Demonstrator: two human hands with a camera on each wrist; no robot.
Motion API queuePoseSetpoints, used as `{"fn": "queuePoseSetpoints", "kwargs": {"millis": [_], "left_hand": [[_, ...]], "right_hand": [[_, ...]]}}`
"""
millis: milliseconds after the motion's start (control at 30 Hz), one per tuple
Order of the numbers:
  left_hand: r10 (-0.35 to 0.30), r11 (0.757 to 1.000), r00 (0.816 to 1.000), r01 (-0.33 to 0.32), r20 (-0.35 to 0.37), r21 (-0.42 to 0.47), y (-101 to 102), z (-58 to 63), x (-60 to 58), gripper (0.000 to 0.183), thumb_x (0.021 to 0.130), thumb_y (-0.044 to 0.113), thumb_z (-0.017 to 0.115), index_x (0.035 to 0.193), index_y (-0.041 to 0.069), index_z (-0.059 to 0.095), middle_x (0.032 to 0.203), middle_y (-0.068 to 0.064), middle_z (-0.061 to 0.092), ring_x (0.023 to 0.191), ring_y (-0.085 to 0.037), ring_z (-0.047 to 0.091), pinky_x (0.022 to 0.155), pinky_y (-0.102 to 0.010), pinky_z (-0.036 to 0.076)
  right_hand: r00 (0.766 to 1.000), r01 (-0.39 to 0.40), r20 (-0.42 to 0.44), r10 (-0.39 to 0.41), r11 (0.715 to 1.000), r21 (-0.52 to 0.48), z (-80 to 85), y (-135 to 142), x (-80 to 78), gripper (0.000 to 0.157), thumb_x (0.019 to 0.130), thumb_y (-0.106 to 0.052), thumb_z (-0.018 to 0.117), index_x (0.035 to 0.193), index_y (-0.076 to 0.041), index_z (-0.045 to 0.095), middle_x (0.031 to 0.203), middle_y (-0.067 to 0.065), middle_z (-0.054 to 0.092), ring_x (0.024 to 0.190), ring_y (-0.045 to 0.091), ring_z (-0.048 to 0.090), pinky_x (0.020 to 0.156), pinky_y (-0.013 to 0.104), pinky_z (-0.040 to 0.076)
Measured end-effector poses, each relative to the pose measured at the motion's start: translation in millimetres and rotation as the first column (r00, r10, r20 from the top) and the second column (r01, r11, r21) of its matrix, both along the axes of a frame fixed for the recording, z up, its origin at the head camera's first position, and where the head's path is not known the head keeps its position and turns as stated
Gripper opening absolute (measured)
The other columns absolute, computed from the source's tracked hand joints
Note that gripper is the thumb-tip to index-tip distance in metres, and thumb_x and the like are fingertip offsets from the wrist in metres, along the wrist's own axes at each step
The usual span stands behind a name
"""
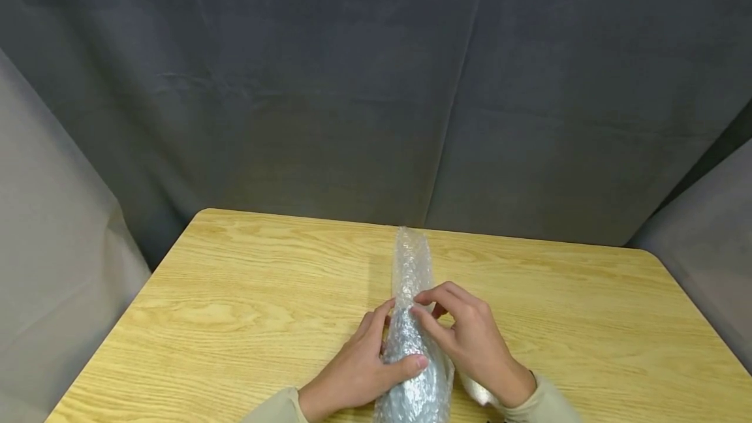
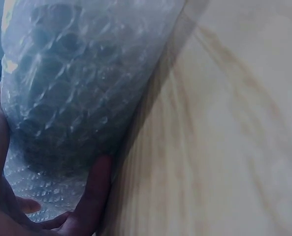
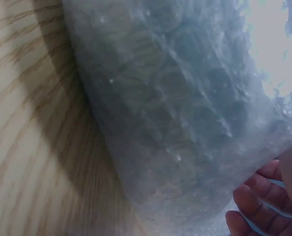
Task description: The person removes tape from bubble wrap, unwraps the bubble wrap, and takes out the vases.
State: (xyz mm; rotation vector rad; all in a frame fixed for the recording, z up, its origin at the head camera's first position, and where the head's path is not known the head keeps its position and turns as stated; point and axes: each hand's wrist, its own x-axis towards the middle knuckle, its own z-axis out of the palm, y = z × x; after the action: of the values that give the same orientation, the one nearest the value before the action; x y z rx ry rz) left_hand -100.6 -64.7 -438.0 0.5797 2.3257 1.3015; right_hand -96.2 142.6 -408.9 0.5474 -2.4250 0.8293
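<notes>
The thumb and forefinger of the right hand (image 1: 472, 331) come nearly together on top of the bubble wrap (image 1: 412, 263), where the bundle narrows. They seem to pinch a bit of the film, though what exactly lies between the tips is too small to tell. The other fingers curl loosely, clear of the counter, probably so that only the two tips do the fine work.

The left hand (image 1: 367, 367) is partly closed around the wrapped bundle (image 1: 414, 377): thumb laid across the top, fingers down the left side, one low near the wood in the left wrist view. This likely stops the rounded shape from rolling and holds the layers snug.

The bundle lies lengthwise on the counter (image 1: 264, 286), its wide end toward the person and its flatter, see-through end pointing away, which puts the narrowing within easy reach of both hands. A greyish-blue thing shows dimly inside; the film hides what it is. Just beside it, partly under the right wrist, sits a shiny object (image 1: 478, 390) that cannot be made out. Beyond the far edge hangs a dark grey curtain (image 1: 352, 83).
</notes>
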Motion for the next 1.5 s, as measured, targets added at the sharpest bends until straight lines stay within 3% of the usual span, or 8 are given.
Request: {"fn": "queuePoseSetpoints", "kwargs": {"millis": [200, 567, 900, 1267, 1500], "left_hand": [[-0.003, 1.0, 1.0, 0.003, -0.003, 0.008, 0.5, -0.9, 0.2, 0.101, 0.091, 0.072, 0.06, 0.167, 0.023, 0.014, 0.164, -0.014, 0.034, 0.131, -0.031, 0.057, 0.097, -0.058, 0.055], [-0.001, 1.0, 1.0, 0.001, -0.019, 0.009, 0.1, -1.3, -0.6, 0.1, 0.091, 0.071, 0.06, 0.166, 0.023, 0.015, 0.165, -0.014, 0.033, 0.14, -0.038, 0.05, 0.101, -0.064, 0.051], [-0.004, 1.0, 1.0, 0.004, -0.019, 0.026, -0.1, -1.9, -0.1, 0.098, 0.092, 0.069, 0.061, 0.166, 0.026, 0.015, 0.163, -0.014, 0.034, 0.131, -0.029, 0.057, 0.097, -0.055, 0.055], [0.004, 1.0, 1.0, -0.004, -0.028, 0.006, 0.4, -0.8, 1.3, 0.098, 0.091, 0.071, 0.061, 0.166, 0.026, 0.015, 0.166, -0.012, 0.032, 0.142, -0.039, 0.048, 0.103, -0.067, 0.049], [0.007, 1.0, 1.0, -0.007, -0.031, 0.0, 1.4, -0.7, 1.5, 0.099, 0.091, 0.072, 0.06, 0.166, 0.028, 0.014, 0.166, -0.012, 0.032, 0.142, -0.04, 0.049, 0.102, -0.068, 0.049]], "right_hand": [[0.999, 0.002, -0.033, -0.001, 1.0, 0.019, -2.6, 0.4, -1.2, 0.016, 0.084, -0.01, 0.085, 0.092, -0.019, 0.075, 0.087, -0.011, 0.072, 0.072, -0.004, 0.058, 0.061, 0.011, 0.049], [0.999, -0.013, -0.045, 0.014, 1.0, 0.019, -2.6, -0.1, -2.6, 0.017, 0.083, -0.007, 0.085, 0.092, -0.018, 0.076, 0.087, -0.01, 0.072, 0.073, -0.004, 0.059, 0.06, 0.01, 0.047], [0.999, 0.005, -0.044, -0.004, 1.0, 0.029, -5.1, 1.3, -3.1, 0.018, 0.082, -0.011, 0.086, 0.095, -0.017, 0.075, 0.086, -0.01, 0.072, 0.072, -0.004, 0.059, 0.056, 0.016, 0.049], [1.0, -0.02, -0.016, 0.02, 1.0, -0.007, -3.7, -0.5, -0.9, 0.018, 0.085, -0.015, 0.084, 0.101, -0.019, 0.077, 0.088, -0.012, 0.069, 0.071, -0.003, 0.056, 0.056, 0.013, 0.046], [0.999, 0.023, -0.041, -0.023, 1.0, -0.011, -3.3, -1.7, -3.8, 0.017, 0.081, -0.02, 0.088, 0.092, -0.017, 0.077, 0.085, -0.01, 0.072, 0.068, 0.001, 0.058, 0.057, 0.01, 0.042]]}}
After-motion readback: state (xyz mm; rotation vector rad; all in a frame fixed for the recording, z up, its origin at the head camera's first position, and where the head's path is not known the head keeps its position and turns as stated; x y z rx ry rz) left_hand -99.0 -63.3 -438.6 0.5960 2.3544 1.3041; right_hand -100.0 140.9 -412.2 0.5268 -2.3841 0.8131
